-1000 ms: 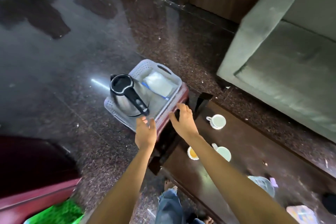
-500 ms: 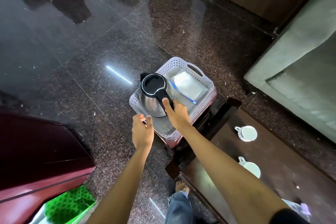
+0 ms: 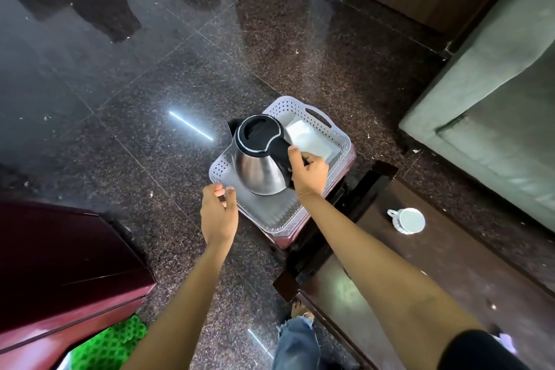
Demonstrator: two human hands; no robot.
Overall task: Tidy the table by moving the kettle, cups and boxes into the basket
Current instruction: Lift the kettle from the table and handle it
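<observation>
Fingers (image 3: 313, 159) of right hand (image 3: 310, 174) wrapped round black handle of steel kettle (image 3: 259, 171), upright inside basket (image 3: 333, 132), at 8 o'clock of white box (image 3: 309, 137). Left hand (image 3: 217, 213) gripping basket rim. Probably heavy, rigid, slick-sided: best taken by handle, not body.

Both bare forearms reach forward. The right hand (image 3: 309, 173) wraps the black handle of the kettle (image 3: 258, 168), thumb laid along its top. The left hand (image 3: 217, 215) hangs just left of and nearer than the kettle, fingers (image 3: 229, 189) curled toward the thumb; whether they pinch anything is unclear.
</observation>
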